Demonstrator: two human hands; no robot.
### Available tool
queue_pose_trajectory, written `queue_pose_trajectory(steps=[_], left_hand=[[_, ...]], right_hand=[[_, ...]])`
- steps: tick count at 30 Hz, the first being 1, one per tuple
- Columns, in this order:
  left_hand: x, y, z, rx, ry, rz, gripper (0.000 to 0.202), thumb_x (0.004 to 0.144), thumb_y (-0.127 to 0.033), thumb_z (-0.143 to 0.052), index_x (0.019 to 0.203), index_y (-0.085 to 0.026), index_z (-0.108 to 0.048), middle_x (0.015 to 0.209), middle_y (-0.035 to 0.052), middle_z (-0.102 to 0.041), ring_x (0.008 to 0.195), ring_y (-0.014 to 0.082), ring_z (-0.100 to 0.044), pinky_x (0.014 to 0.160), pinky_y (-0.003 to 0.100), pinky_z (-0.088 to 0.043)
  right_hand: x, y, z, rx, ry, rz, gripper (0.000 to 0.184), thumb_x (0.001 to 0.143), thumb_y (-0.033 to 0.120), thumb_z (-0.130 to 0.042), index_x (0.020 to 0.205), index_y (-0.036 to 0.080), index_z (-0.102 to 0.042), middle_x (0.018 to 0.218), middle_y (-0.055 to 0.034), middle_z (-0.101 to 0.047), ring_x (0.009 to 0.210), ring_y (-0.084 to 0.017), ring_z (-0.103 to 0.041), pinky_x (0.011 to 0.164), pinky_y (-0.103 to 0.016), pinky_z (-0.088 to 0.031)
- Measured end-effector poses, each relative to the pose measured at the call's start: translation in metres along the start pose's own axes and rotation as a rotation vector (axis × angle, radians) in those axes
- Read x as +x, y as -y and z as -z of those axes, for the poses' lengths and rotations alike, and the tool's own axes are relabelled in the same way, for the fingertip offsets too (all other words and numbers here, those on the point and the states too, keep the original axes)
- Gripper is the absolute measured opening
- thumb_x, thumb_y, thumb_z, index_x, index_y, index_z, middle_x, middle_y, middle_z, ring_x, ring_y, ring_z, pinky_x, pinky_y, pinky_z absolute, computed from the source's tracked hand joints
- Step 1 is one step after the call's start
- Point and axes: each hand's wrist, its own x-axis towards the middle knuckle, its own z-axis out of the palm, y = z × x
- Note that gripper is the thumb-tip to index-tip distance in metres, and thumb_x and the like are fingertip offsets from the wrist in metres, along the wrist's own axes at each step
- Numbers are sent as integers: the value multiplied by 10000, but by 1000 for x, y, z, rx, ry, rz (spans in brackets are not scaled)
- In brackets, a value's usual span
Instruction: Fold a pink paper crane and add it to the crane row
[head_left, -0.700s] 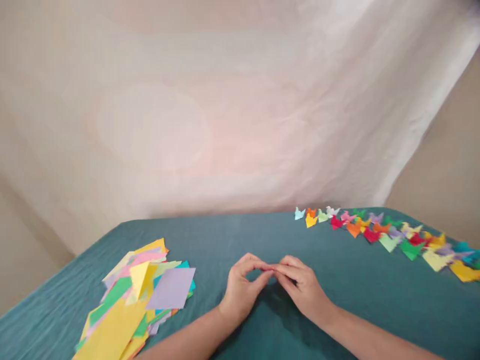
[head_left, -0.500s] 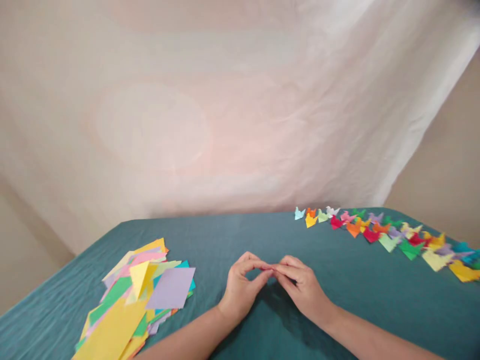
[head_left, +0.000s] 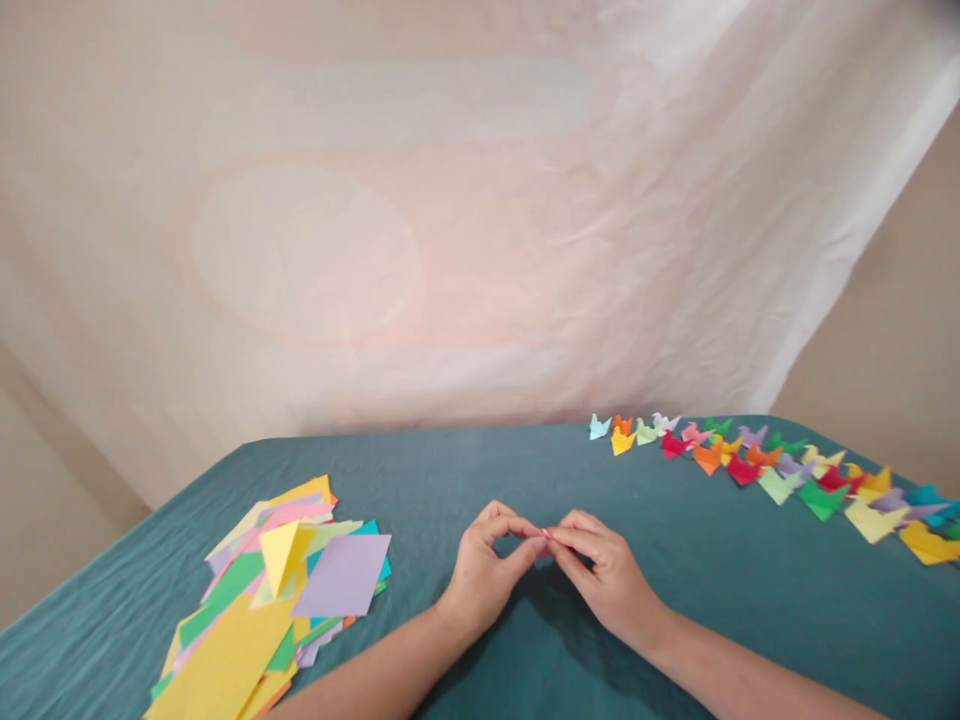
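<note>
My left hand (head_left: 491, 562) and my right hand (head_left: 600, 562) meet fingertip to fingertip above the middle of the table. Between their pinched thumbs and forefingers sits a small piece of pink paper (head_left: 544, 534), mostly hidden by the fingers. Its folded shape cannot be made out. Both hands are closed on it, and their shadow falls on the cloth below.
A green cloth covers the table (head_left: 420, 480). On the left lies a loose heap of coloured paper sheets (head_left: 225, 650), topped by a lilac square (head_left: 343, 577). Several folded paper birds (head_left: 780, 484) stand in rows along the right. A pale sheet (head_left: 465, 220) hangs behind.
Both hands stay in nearly the same place. The fingertips have shifted slightly on the pink paper, and a little more of it shows between them.
</note>
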Motion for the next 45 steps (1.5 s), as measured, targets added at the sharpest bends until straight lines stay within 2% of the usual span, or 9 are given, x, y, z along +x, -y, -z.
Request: queue_pose_trajectory(steps=[10,13,23,31,35,39,42,45], left_hand=[[0,5,-1,70,51,39,165,801,-338,-607,807,-198,-695,757,13,-544,751,140,-522,728,257,-403],[0,8,-1,109,68,43,163,793,-334,-614,767,-191,-687,742,9,-537,742,140,-513,716,254,-389],[0,4,-2,216,163,41,205,820,-326,-560,728,-188,-679,717,13,-548,741,146,-511,681,252,-372],[-1,4,-1,294,241,-36,185,812,-288,-560,677,-194,-646,699,6,-556,734,151,-523,688,261,-380],[-3,7,-3,334,179,-17,205,803,-345,-575,681,-185,-613,713,11,-571,732,157,-527,686,267,-388],[-3,9,-3,259,38,44,237,824,-400,-545,889,-173,-573,865,41,-601,812,170,-541,736,281,-417],[-1,9,-1,137,96,38,239,860,-369,-502,975,-170,-567,930,49,-620,867,166,-556,787,276,-423],[0,8,0,132,170,39,261,881,-381,-462,869,-166,-610,835,32,-637,775,151,-568,721,252,-429]], right_hand=[[3,3,4,161,-24,-135,237,892,308,-481,938,207,-690,775,-30,-591,730,-149,-559,699,-259,-441],[3,0,5,179,-25,-173,248,889,327,-481,947,205,-690,775,-29,-594,728,-151,-558,707,-261,-438],[5,-3,4,200,-24,-222,287,878,369,-482,874,176,-695,723,-26,-564,705,-156,-543,681,-258,-429],[3,-12,1,201,-47,-257,290,869,385,-484,820,167,-670,722,-23,-582,697,-159,-538,666,-259,-424],[4,-12,2,222,-41,-272,292,868,387,-484,823,165,-669,706,-21,-579,680,-155,-526,649,-254,-421],[4,-10,3,248,-22,-284,290,866,383,-483,826,164,-669,704,-16,-580,663,-147,-521,622,-245,-416],[4,-10,2,240,3,-288,285,857,379,-493,792,163,-667,684,-9,-580,643,-140,-518,607,-240,-415],[3,-12,1,242,52,-305,283,851,380,-496,778,165,-665,697,-10,-610,655,-144,-538,623,-244,-427]])
